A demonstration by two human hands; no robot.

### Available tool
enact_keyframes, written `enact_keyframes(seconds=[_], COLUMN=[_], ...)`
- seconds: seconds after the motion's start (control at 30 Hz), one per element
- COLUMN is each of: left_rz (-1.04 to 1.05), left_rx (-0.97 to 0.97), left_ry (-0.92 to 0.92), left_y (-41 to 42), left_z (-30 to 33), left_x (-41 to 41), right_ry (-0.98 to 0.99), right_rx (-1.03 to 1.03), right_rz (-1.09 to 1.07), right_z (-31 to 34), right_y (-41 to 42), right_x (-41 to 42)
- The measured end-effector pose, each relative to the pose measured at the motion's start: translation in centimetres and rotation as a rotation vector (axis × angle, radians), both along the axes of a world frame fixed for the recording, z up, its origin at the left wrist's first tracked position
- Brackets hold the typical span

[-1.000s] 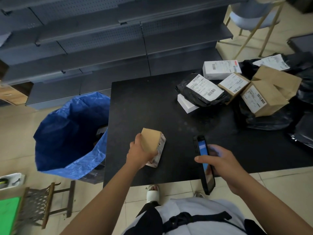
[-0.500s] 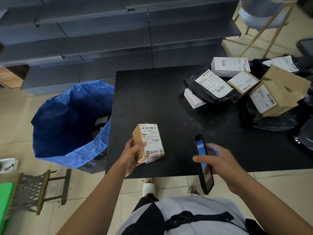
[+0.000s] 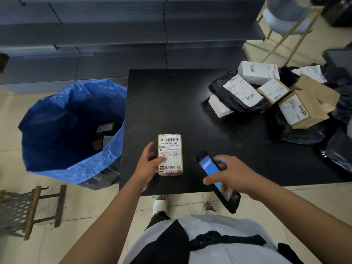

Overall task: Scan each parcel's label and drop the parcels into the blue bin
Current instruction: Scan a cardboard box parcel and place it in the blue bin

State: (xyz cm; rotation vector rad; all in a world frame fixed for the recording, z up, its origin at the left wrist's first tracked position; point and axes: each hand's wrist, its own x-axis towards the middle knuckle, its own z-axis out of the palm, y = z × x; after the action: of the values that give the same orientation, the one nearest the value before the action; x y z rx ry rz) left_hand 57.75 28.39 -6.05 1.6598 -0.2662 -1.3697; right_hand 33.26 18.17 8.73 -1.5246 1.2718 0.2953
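My left hand (image 3: 147,164) grips a small brown cardboard parcel (image 3: 170,149) by its left side, its white barcode label facing up over the black table (image 3: 171,96) near the front edge. To its right my right hand (image 3: 234,176) holds a black handheld scanner (image 3: 213,172) with a lit blue screen, its top end tilted toward the parcel. The blue bin (image 3: 62,119), a blue bag-lined bin, stands open on the floor left of the table, with a few parcels lying at its bottom.
A heap of parcels (image 3: 272,96) lies at the table's far right: brown boxes, white boxes and black poly bags with labels. Grey shelving (image 3: 114,35) runs behind. A wooden-legged chair (image 3: 285,18) stands back right and a mesh stool (image 3: 21,206) front left.
My left hand has turned the parcel from brown side up to label up and brought it rightward toward the scanner. My right hand has tilted the scanner toward the parcel.
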Motion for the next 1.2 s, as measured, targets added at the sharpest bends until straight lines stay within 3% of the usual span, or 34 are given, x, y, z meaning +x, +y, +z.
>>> enact_keyframes(seconds=[0.4,0.7,1.2], left_rz=[-0.196,-0.236,-0.301], left_rx=[-0.054,-0.080,-0.139], left_ry=[0.011,0.000,-0.212], left_y=[-1.3,-1.1,-0.4], left_z=[0.7,0.6,0.8], left_x=[1.6,2.0,1.2], right_ry=[0.440,0.527,0.638], right_rx=[-0.033,-0.076,-0.140], right_rz=[0.373,0.355,0.429], right_z=[2.8,4.2,5.0], right_y=[-2.8,-2.9,-1.2], right_x=[5.6,9.6,11.0])
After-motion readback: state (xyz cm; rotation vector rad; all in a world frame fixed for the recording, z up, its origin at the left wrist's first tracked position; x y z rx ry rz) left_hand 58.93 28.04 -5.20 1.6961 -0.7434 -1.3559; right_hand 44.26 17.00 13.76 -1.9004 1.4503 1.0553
